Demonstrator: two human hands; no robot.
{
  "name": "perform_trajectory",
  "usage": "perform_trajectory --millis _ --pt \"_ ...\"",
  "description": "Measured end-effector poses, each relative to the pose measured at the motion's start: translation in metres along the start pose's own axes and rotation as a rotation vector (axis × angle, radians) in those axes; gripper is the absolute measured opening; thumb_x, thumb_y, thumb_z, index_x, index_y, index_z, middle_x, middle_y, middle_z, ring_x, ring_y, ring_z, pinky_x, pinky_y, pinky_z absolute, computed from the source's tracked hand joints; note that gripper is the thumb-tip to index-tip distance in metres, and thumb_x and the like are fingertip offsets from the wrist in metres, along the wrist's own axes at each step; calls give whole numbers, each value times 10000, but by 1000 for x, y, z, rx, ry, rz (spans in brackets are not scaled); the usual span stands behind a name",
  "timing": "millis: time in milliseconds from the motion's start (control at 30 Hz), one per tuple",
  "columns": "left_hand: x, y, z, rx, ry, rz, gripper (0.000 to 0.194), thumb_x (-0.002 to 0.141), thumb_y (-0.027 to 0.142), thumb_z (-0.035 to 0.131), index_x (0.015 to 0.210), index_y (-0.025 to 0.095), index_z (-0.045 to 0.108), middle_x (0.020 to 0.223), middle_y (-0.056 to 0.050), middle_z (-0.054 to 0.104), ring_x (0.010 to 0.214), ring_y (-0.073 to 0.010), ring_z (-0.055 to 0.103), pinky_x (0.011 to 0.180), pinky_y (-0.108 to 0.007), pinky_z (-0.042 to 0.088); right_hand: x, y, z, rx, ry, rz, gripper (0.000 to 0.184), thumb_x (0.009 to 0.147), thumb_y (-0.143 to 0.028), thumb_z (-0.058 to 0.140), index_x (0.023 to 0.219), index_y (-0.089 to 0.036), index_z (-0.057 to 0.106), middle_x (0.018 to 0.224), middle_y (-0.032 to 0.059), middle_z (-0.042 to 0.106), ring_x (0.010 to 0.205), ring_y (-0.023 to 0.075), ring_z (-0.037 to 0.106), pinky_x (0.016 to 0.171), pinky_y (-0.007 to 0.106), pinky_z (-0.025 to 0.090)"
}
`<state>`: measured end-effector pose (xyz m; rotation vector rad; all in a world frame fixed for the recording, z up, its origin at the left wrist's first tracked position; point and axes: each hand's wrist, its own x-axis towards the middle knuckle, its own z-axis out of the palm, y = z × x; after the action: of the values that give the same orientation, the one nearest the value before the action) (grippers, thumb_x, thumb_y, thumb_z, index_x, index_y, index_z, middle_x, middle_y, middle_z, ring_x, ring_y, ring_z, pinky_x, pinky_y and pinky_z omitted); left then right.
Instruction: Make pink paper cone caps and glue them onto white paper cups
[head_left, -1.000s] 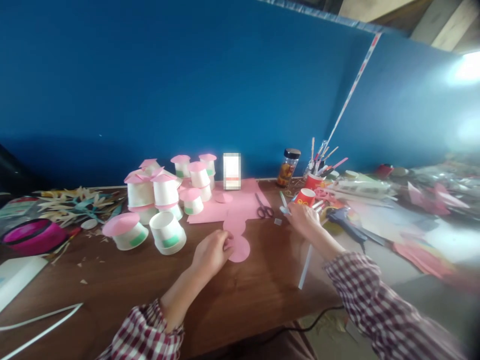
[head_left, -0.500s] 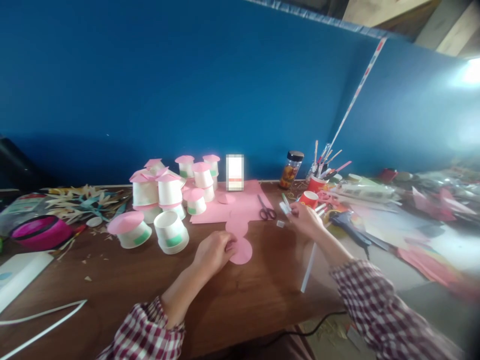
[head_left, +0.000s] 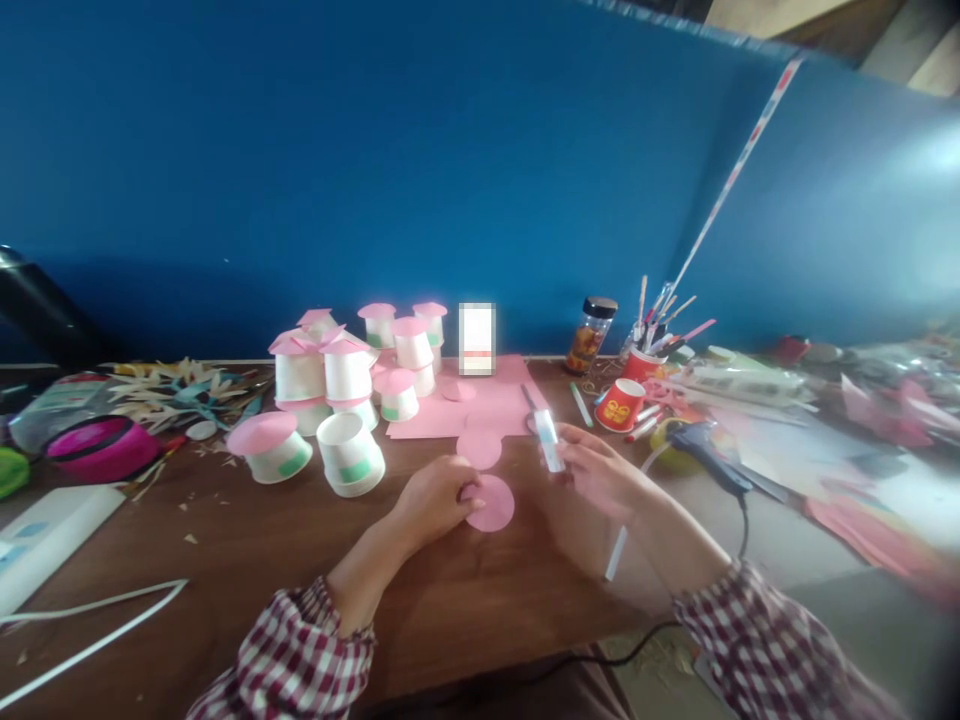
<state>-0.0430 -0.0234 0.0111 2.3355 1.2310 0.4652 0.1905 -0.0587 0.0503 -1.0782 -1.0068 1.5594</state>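
Observation:
Fingertips of my left hand (head_left: 442,500) pinch the left edge of a pink paper circle (head_left: 495,504) just above the brown table. My right hand (head_left: 596,468) grips a small white, tube-like item (head_left: 550,441) with a pale blue-grey side; its exact kind is unclear. That item partly covers the dark scissors (head_left: 527,396) behind it. A second pink paper circle (head_left: 480,449) lies a little farther off, at the near edge of the pink sheet (head_left: 504,396). Left of these stand an uncapped white paper cup (head_left: 349,446) with a green patch and a pink-topped cup (head_left: 271,440).
More pink-roofed cups (head_left: 345,372) are stacked at back left. To the right are a red cup (head_left: 621,405), a lidded jar (head_left: 592,338), a glue gun (head_left: 705,450) and a white stick (head_left: 616,553). A white power strip (head_left: 56,535) lies at far left.
My right hand has moved left from beside the red cup, bringing the white item towards the paper circle. My left hand keeps its pinch on the circle. The view has shifted slightly.

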Motion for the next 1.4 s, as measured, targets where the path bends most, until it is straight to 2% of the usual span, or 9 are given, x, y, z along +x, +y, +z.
perform_trajectory --millis 100,233,367,500,700,833,967,1200,1400 --pt "0 0 0 -30 -6 -10 84 711 269 586 713 211 646 757 -25 596 739 -171 558 674 -266 403 -5 4 6 35 -2 34 276 719 -289 655 977 -213 590 769 4 574 707 130 563 625 261 465" --pt "1 0 0 -40 -6 8 106 716 271 585 648 205 632 745 -25 597 728 -169 560 672 -267 404 -9 10 5 10 -34 17 318 737 -306 651 1032 -210 581 721 -6 532 633 106 512 567 230 426" --pt "1 -2 0 -43 -3 28 141 727 276 580 616 201 625 729 -27 597 697 -165 554 652 -268 399 -11 13 2 -30 -76 -12 259 724 -327 676 937 -218 576 690 -19 493 620 102 463 575 231 410" --pt "2 -3 0 -85 -9 47 138 736 270 576 638 206 648 743 -29 605 718 -167 557 674 -268 407 -12 17 6 21 -41 -19 266 684 -349 711 882 -219 590 637 -33 441 586 100 408 526 228 375" --pt "3 -4 0 -98 -30 44 103 712 260 606 742 222 696 812 -36 624 758 -175 565 691 -272 416 -11 27 17 58 -19 -11 275 718 -428 679 870 -203 630 605 -38 411 543 83 365 476 209 331" --pt "3 -4 1 -116 -27 18 129 712 259 606 779 223 710 808 -43 626 788 -189 576 725 -282 426 -10 29 24 -72 72 -13 351 742 -531 617 844 -196 597 534 -60 379 461 70 322 410 197 273" --pt "4 -5 1 -106 -42 44 140 735 262 585 768 221 715 825 -43 632 798 -186 586 732 -276 433 -9 34 30 -226 80 1 408 751 -576 581 823 -175 575 531 -48 435 448 76 384 396 202 298" --pt "5 -12 0 -115 -102 91 199 768 253 540 855 226 717 963 -46 657 918 -191 578 827 -271 425 -9 39 34 -386 -51 -73 319 760 -469 630 889 -185 564 572 -47 487 496 82 445 458 204 355" --pt "8 -16 2 -78 -95 174 239 780 191 505 893 240 711 983 -29 679 949 -189 574 862 -286 413 -6 41 33 -694 14 -215 293 832 -463 532 844 -173 569 569 -32 474 502 95 422 484 218 354"
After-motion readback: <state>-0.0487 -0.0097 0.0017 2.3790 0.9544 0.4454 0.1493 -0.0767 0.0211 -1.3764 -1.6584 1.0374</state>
